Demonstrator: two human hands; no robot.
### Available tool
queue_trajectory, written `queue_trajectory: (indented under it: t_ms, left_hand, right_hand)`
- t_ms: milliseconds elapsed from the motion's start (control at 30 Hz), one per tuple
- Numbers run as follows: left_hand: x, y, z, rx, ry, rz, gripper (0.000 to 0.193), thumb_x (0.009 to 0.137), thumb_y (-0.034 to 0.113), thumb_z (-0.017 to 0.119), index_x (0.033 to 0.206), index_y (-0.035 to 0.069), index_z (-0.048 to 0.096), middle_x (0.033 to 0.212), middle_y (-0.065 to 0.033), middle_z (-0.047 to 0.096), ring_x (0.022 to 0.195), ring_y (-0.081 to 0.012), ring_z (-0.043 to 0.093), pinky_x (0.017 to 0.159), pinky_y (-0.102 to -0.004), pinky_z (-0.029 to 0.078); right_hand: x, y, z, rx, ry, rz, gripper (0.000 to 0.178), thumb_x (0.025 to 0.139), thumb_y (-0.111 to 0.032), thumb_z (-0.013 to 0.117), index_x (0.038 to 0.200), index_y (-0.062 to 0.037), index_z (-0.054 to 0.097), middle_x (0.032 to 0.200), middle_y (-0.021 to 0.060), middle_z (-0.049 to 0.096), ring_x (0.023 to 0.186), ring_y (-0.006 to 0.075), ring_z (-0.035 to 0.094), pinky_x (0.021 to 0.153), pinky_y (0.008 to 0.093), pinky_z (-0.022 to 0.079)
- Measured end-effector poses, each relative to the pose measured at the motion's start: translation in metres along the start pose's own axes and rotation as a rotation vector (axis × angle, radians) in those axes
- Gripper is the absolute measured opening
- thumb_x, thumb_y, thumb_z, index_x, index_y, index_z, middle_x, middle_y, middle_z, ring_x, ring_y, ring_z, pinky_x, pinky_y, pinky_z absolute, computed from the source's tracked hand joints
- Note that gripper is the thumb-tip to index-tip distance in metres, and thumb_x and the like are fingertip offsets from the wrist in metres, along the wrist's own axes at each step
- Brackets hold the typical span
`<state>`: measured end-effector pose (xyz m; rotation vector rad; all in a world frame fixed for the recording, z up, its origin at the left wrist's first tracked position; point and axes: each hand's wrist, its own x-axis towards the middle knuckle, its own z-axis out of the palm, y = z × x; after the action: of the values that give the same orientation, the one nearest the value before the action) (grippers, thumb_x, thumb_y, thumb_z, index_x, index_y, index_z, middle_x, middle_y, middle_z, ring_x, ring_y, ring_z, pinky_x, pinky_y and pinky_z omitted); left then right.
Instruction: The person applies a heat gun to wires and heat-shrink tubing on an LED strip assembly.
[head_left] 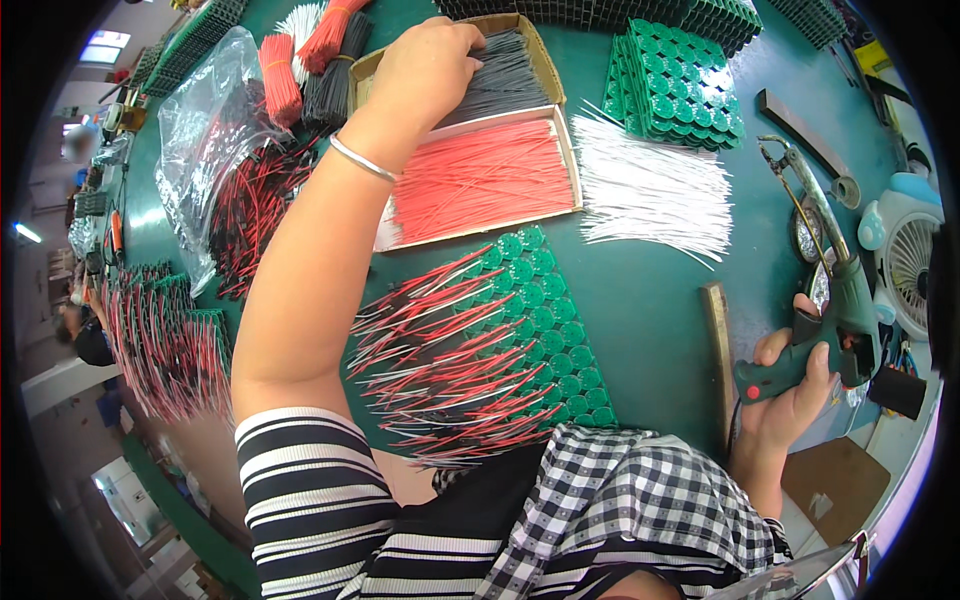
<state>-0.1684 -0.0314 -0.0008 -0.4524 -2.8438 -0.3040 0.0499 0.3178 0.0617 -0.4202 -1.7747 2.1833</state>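
Checked apron and striped sleeve fill the lower frame; just above them sits the green round-board panel (pixel 545 320) with red and black leads fanned out to the left.

Your left hand (pixel 425 65) is at upper centre, fingers curled down into the grey wires (pixel 505 75) in the back compartment of the cardboard tray (pixel 568 140). Can't tell if it has actually pinched any yet. Red wires (pixel 485 180) lie in the front compartment, white wires (pixel 650 190) loose on the desk (pixel 660 300) to the right.

Your right hand (pixel 795 375) is clamped on the soldering gun (pixel 835 310) at right, tip aimed up-frame.

Risks:
- Forearm crosses above the fanned leads; dropping it likely bends or snags them.
- Eyes on the tray, so the hot tip could drift toward the white wires.
- Grabbing too many greys could spill them onto the reds.
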Motion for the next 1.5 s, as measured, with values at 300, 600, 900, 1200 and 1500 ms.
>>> queue_trajectory:
  t_ms: [300,600,900,1200,1500]
  left_hand:
    - [-0.01,0.023,-0.033,-0.026,-0.177,-0.007,0.013,0.08,0.018,0.065,0.089,0.011,0.072,0.087,-0.0116,0.067,0.084,-0.0304,0.065,0.074,-0.0417,0.051]
    - [-0.04,0.055,-0.068,-0.089,-0.374,0.048,0.015,0.08,0.016,0.062,0.087,0.006,0.069,0.087,-0.0128,0.065,0.083,-0.0309,0.063,0.073,-0.0405,0.05]
    - [-0.069,0.073,-0.039,0.126,-0.237,0.122,0.017,0.08,0.012,0.06,0.094,0.008,0.069,0.087,-0.0094,0.064,0.084,-0.0278,0.063,0.073,-0.0389,0.052]
    - [-0.075,0.068,-0.033,-0.103,-0.101,0.067,0.014,0.08,0.011,0.063,0.09,0.005,0.069,0.083,-0.0103,0.063,0.083,-0.0298,0.06,0.074,-0.0393,0.049]
    - [-0.077,0.066,-0.039,-0.138,-0.097,0.042,0.013,0.083,0.018,0.061,0.086,0.011,0.072,0.082,-0.0079,0.066,0.087,-0.0271,0.06,0.077,-0.0407,0.042]
  right_hand:
    - [-0.011,-0.006,0.004,-0.029,0.018,0.028,0.046,0.094,-0.02,0.048,0.133,-0.0011,0.033,0.119,0.0221,0.054,0.061,0.018,0.058,0.047,0.0253,0.05]
    - [-0.015,-0.009,0.003,0.001,0.029,0.03,0.045,0.094,-0.021,0.048,0.132,-0.0003,0.035,0.119,0.0207,0.054,0.062,0.0179,0.058,0.046,0.0256,0.049]
    - [-0.022,-0.005,-0.001,0.008,-0.026,0.046,0.047,0.093,-0.022,0.05,0.133,0.0008,0.037,0.119,0.02,0.055,0.062,0.017,0.058,0.05,0.0271,0.048]
    - [-0.024,-0.002,-0.004,0.017,-0.034,0.053,0.047,0.094,-0.021,0.05,0.133,0.0011,0.037,0.12,0.0198,0.055,0.062,0.0167,0.058,0.051,0.0275,0.049]
    - [-0.027,-0.005,-0.005,0.021,-0.023,0.065,0.047,0.093,-0.021,0.051,0.132,0.0012,0.037,0.119,0.0195,0.055,0.062,0.0168,0.058,0.05,0.0277,0.049]
